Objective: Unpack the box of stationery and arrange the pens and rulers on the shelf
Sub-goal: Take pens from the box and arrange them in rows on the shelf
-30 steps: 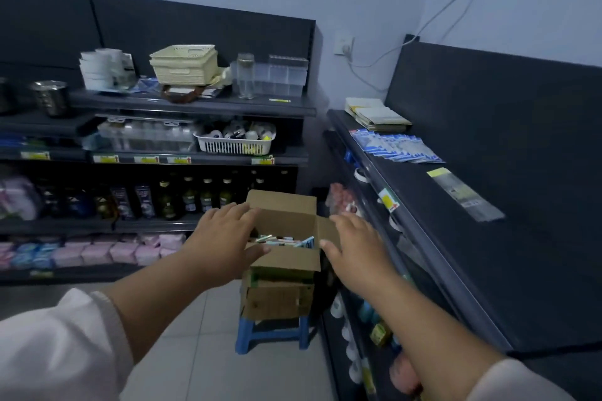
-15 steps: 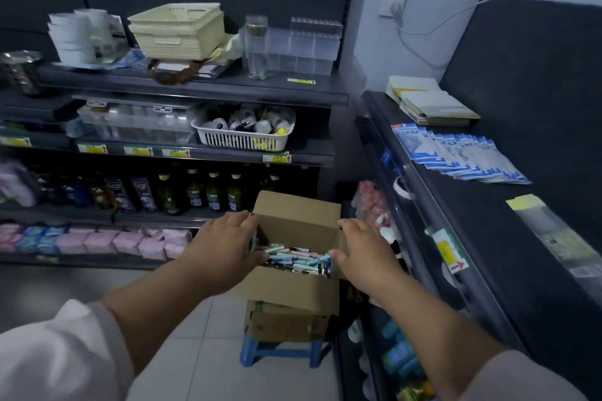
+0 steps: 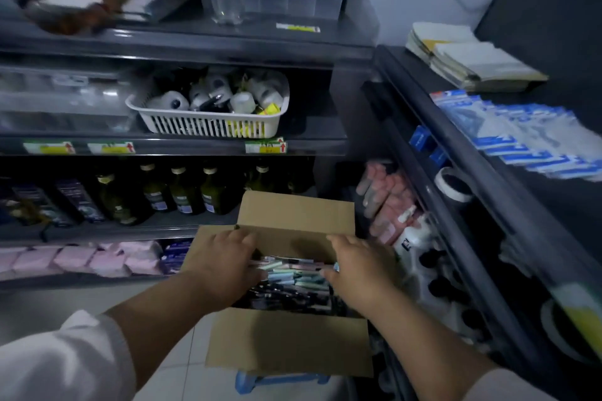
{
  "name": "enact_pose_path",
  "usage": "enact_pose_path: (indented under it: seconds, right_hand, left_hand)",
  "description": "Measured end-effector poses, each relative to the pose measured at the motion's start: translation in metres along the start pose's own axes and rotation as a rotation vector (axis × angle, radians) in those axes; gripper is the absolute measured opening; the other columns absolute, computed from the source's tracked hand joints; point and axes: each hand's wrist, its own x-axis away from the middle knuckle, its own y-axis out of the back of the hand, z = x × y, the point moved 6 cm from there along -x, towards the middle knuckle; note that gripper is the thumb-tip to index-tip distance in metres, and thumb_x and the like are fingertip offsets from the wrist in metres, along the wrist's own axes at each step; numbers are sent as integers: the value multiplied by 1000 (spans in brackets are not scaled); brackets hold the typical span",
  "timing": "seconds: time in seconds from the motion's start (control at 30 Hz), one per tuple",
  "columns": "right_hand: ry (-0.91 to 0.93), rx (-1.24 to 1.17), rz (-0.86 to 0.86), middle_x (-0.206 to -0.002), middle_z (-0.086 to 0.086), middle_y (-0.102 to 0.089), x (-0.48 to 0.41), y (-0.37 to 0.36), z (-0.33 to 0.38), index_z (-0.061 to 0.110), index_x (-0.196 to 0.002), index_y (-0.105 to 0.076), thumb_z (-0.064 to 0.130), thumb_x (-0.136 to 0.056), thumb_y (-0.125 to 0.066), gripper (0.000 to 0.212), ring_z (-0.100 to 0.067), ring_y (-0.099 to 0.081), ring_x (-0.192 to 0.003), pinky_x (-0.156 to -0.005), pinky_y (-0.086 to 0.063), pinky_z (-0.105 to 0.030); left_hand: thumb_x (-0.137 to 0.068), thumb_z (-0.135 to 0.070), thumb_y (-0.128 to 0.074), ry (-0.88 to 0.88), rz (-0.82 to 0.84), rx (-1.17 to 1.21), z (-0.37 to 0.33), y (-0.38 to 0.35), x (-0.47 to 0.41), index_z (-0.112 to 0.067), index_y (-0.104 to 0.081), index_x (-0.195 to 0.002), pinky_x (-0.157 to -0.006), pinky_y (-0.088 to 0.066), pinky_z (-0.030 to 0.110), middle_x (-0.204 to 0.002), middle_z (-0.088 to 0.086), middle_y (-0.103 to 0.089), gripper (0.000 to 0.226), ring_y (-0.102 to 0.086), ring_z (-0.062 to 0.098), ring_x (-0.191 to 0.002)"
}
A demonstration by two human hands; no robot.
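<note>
From its flaps, the left hand (image 3: pixel 224 265) and right hand (image 3: pixel 356 265) have dropped into the open brown cardboard box (image 3: pixel 286 338) at lower centre, curving over its heaped pastel and dark pens (image 3: pixel 294 277) (whether they grip, I cannot tell), so unpacking begins.

Open cardboard box (image 3: pixel 286 340) on a blue stool (image 3: pixel 280 380), filled with pens (image 3: pixel 294 275); left hand (image 3: pixel 224 265) and right hand (image 3: pixel 358 270) touch the pens at its left and right edges.
</note>
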Motion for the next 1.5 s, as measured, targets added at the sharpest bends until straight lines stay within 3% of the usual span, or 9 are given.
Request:
enact_pose_path:
  seconds: [0.37,0.67,0.87,1.03,1.23,1.4,1.5]
  right_hand:
    - [50,61,163,-142,-1,-43,-129,-147,-54,21,-142,-37,35,-90,-60,59,-24,-38,-130,-105,-35,-30]
    - [65,72,361,-145,-6,-39,-190,-240,-81,19,-144,-36,35,-81,-71,73,-24,-41,-130,-104,-39,-31]
    - [119,151,372,-142,-6,-36,-204,-254,-88,19,-146,-30,34,-80,-72,79,-28,-35,-131,-106,-37,-34]
    - [138,181,318,-132,-5,-42,-202,-258,-86,18,-128,-43,37,-78,-72,61,-26,-37,-124,-100,-37,-32]
    - [131,211,271,-134,-2,-39,-203,-263,-86,21,-135,-39,42,-76,-72,71,-25,-35,-127,-104,-34,-31]
    - [124,296,291,-140,-3,-40,-205,-264,-87,21,-138,-38,46,-78,-69,71,-26,-35,-130,-105,-30,-35]
    - [105,250,353,-138,-8,-43,-206,-265,-90,18,-135,-42,40,-79,-70,66,-28,-43,-125,-100,-39,-32]
  left_hand:
    - [-87,-51,-57,-82,143,-19,20,-156,-146,-18,-24,-147,-105,-34,36,-145,8,-39,77,-40,29,-129]
    - [-79,-56,-65,-28,402,-20,44,-257,-201,-16,-40,-136,-96,-43,36,-136,11,-46,74,-48,30,-120]
    - [-80,-48,-68,-17,413,36,48,-277,-215,-17,-42,-137,-99,-43,34,-139,9,-44,69,-46,28,-123]
    - [-82,-31,-65,22,380,129,46,-281,-215,-18,-39,-134,-93,-43,29,-136,8,-49,60,-51,27,-120]
    - [-84,-22,-59,0,378,123,45,-282,-214,-21,-41,-137,-100,-43,31,-140,6,-48,56,-49,26,-124]
    - [-86,-19,-57,25,311,227,48,-274,-215,-19,-56,-119,-87,-40,22,-127,6,-57,33,-54,23,-116]
    - [-91,-31,-58,21,291,322,47,-268,-215,-19,-59,-112,-82,-39,20,-119,5,-63,24,-58,21,-110]
